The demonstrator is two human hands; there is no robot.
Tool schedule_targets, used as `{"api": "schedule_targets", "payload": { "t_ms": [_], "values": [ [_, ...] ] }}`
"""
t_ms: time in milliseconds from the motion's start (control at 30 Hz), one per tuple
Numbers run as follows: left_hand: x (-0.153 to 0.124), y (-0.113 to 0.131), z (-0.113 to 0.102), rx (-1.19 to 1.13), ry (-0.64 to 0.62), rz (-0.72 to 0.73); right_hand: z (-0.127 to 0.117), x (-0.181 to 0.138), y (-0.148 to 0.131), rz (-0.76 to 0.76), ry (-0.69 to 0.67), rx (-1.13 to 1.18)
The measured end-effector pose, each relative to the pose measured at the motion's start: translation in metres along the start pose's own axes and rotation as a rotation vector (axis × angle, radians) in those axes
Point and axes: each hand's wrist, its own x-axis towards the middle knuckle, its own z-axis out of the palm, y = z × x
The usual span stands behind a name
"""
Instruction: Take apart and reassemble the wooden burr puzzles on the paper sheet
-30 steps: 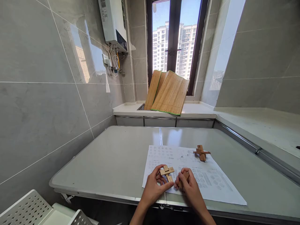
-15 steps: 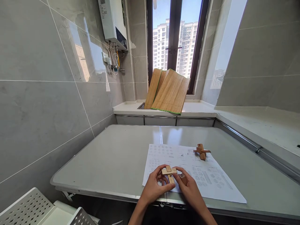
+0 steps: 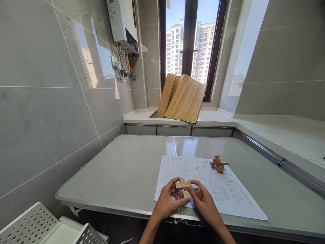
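Between my hands, just above the sheet's near edge, is a light wooden interlocking puzzle (image 3: 183, 184) made of crossed notched bars. My left hand (image 3: 168, 198) is closed around its left side, thumb at the lower bar and fingers behind. From the right, my right hand (image 3: 204, 200) pinches the end of the crossbar. A darker brown wooden block (image 3: 197, 193) shows beside my right fingers, partly hidden; whether the hand holds it I cannot tell. Farther back, a brown cross-shaped wooden puzzle (image 3: 218, 164) rests on the printed sheet (image 3: 236, 195).
The sheet lies on a pale folding table (image 3: 109, 176) with a centre seam. A white perforated basket (image 3: 27, 223) stands at the lower left. Behind the table, a folded bamboo mat (image 3: 184, 98) leans at the window. A water heater (image 3: 123, 25) hangs on the left wall.
Almost nothing differs. Both hands keep their hold on the light wooden puzzle, and the view has shifted very slightly.
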Motion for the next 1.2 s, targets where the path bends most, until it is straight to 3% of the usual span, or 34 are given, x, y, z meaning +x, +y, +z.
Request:
{"api": "schedule_targets", "payload": {
  "t_ms": [133, 267, 433, 633, 800, 1000, 1200],
  "values": [
    [0.001, -0.002, -0.001, 0.013, 0.031, -0.01, 0.001, 0.003, 0.006, 0.023, 0.112, 0.061],
    [0.002, -0.005, -0.002, 0.024, 0.048, -0.01, 0.0, 0.003, 0.006, -0.009, 0.108, 0.214],
    [0.002, -0.008, -0.002, 0.027, 0.067, -0.014, -0.01, -0.003, -0.004, -0.023, 0.103, 0.105],
    [0.0, -0.007, -0.002, 0.034, 0.06, -0.015, -0.03, -0.002, -0.012, -0.158, -0.083, -0.144],
    [-0.001, -0.004, -0.002, 0.06, 0.07, -0.01, -0.036, -0.003, -0.021, -0.296, -0.144, -0.291],
    [-0.003, 0.0, -0.001, 0.064, 0.041, 0.014, -0.034, -0.007, -0.028, -0.273, -0.207, -0.321],
    [-0.006, 0.002, -0.001, 0.257, 0.053, 0.036, -0.036, -0.007, -0.026, -0.27, -0.219, -0.296]
  ]
}}
